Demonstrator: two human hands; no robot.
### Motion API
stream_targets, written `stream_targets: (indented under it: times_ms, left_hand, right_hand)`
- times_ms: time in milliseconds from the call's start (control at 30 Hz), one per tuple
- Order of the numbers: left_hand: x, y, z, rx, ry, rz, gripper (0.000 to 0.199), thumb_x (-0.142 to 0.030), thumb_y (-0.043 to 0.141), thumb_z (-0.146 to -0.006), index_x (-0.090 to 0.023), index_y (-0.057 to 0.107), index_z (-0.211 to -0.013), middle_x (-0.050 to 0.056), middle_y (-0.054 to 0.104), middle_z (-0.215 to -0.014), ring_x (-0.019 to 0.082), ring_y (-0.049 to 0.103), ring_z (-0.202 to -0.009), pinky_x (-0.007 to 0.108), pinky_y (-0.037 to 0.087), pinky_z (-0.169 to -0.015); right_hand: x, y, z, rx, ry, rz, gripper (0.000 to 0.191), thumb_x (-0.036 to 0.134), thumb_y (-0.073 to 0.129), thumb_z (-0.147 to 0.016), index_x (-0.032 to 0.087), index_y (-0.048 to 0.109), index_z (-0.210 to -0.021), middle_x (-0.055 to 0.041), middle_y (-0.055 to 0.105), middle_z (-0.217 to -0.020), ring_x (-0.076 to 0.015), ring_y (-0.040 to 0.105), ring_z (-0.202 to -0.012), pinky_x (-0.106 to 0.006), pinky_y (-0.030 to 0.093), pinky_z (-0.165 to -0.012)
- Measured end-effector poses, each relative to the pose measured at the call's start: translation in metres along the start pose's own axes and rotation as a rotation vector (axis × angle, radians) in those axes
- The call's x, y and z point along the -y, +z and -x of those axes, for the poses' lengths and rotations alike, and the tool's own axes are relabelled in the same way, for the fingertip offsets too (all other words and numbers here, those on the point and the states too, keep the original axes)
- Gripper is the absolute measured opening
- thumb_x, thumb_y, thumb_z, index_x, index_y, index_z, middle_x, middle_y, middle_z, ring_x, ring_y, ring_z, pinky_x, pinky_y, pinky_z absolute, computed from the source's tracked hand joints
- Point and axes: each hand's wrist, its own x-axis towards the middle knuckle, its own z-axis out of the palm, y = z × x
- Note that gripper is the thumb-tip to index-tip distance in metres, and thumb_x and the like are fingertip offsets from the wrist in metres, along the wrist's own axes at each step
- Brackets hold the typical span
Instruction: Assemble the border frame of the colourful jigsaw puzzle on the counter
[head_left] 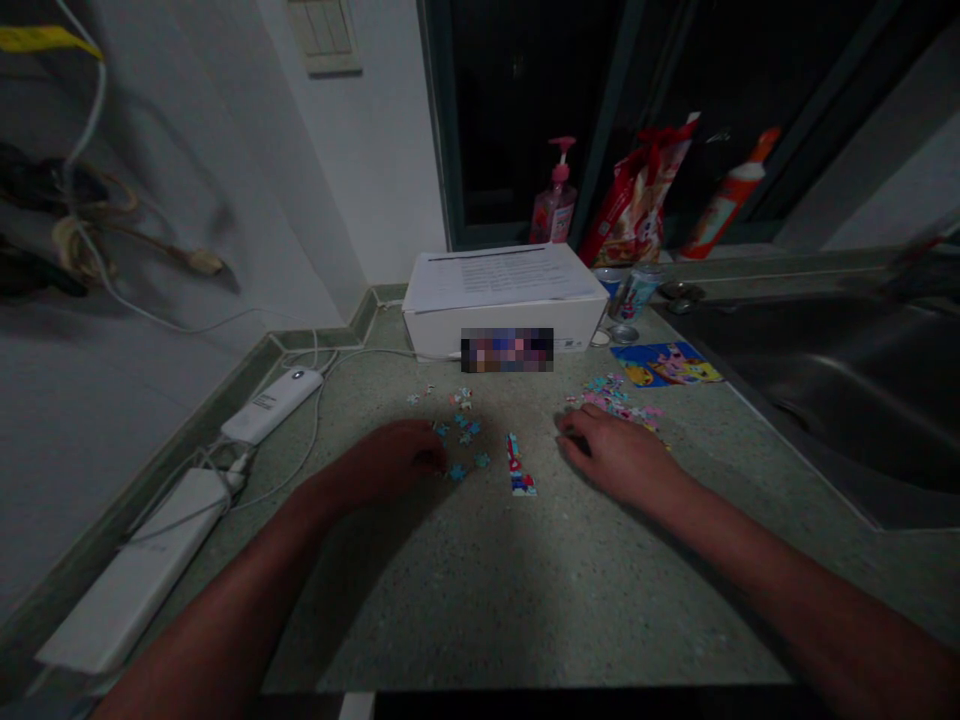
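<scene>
My left hand (396, 458) rests low over the counter, its fingers curled down in shadow beside loose jigsaw puzzle pieces (457, 471); what its fingertips hold, if anything, is hidden. On the right, my right hand (613, 450) has its thumb and forefinger apart, with nothing visible between them. It lies just in front of a pile of pink and teal puzzle pieces (611, 390), partly covering it. Between both hands is a narrow joined strip of puzzle (515, 468), mostly red, white and blue, wider at its near end.
A white box (427, 330) topped with a printed sheet (502, 278) stands behind. A colourful picture card (664, 364) lies near the sink (825, 400). Cans (637, 290) stand by the box. A power strip (142, 570), adapter (274, 405) and cables line the left wall.
</scene>
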Motion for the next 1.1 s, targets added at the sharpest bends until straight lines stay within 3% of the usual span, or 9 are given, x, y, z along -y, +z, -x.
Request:
stream_targets:
  times_ms: [167,333,567,767,933,1100]
  left_hand:
    - [-0.002,0.01,-0.009,-0.165,-0.039,-0.078,0.014,-0.022,0.062,-0.098,-0.021,0.076,-0.098,0.007,0.074,-0.102,0.024,0.068,-0.101,0.037,0.052,-0.092]
    - [0.002,0.022,-0.024,-0.353,-0.053,-0.17,0.018,-0.023,0.058,-0.1,-0.021,0.074,-0.109,0.01,0.075,-0.117,0.027,0.066,-0.114,0.045,0.048,-0.108]
    - [0.022,0.016,-0.024,-0.468,-0.341,-0.239,0.033,-0.014,0.052,-0.096,-0.016,0.074,-0.119,0.013,0.076,-0.122,0.03,0.068,-0.118,0.045,0.051,-0.107]
    - [0.039,0.005,-0.016,-0.464,-0.501,-0.316,0.039,-0.014,0.049,-0.096,-0.014,0.071,-0.128,0.014,0.078,-0.123,0.031,0.071,-0.114,0.041,0.053,-0.101]
    - [0.042,0.004,-0.015,-0.401,-0.451,-0.339,0.037,-0.016,0.047,-0.1,-0.017,0.077,-0.12,0.013,0.08,-0.12,0.029,0.074,-0.11,0.043,0.053,-0.102]
    - [0.035,0.006,-0.016,-0.398,-0.261,-0.316,0.035,-0.01,0.052,-0.094,-0.021,0.081,-0.109,0.009,0.081,-0.112,0.027,0.074,-0.107,0.043,0.052,-0.103]
  right_hand:
    - [0.0,-0.001,0.001,-0.007,-0.002,0.015,0.023,0.03,0.052,-0.104,0.02,0.071,-0.111,-0.0089,0.072,-0.109,-0.0239,0.072,-0.092,-0.033,0.046,-0.072]
    - [0.001,0.0,0.001,-0.011,-0.008,0.01,0.022,0.029,0.054,-0.103,0.019,0.071,-0.111,-0.0093,0.072,-0.109,-0.0238,0.072,-0.091,-0.033,0.044,-0.071]
    - [0.001,0.001,0.001,-0.017,-0.006,0.022,0.022,0.03,0.055,-0.103,0.02,0.072,-0.112,-0.0088,0.071,-0.108,-0.0231,0.072,-0.09,-0.032,0.044,-0.069]
    - [0.0,0.002,0.001,-0.018,-0.006,0.013,0.023,0.031,0.055,-0.103,0.02,0.073,-0.113,-0.0096,0.072,-0.11,-0.0239,0.072,-0.091,-0.033,0.046,-0.07]
    - [-0.002,0.003,0.001,-0.014,-0.025,0.008,0.024,0.03,0.054,-0.103,0.019,0.072,-0.115,-0.0104,0.072,-0.111,-0.0253,0.073,-0.094,-0.035,0.048,-0.075]
    - [-0.002,0.003,0.001,-0.007,-0.017,0.013,0.025,0.031,0.053,-0.104,0.019,0.072,-0.115,-0.0099,0.072,-0.11,-0.0255,0.073,-0.093,-0.035,0.048,-0.074]
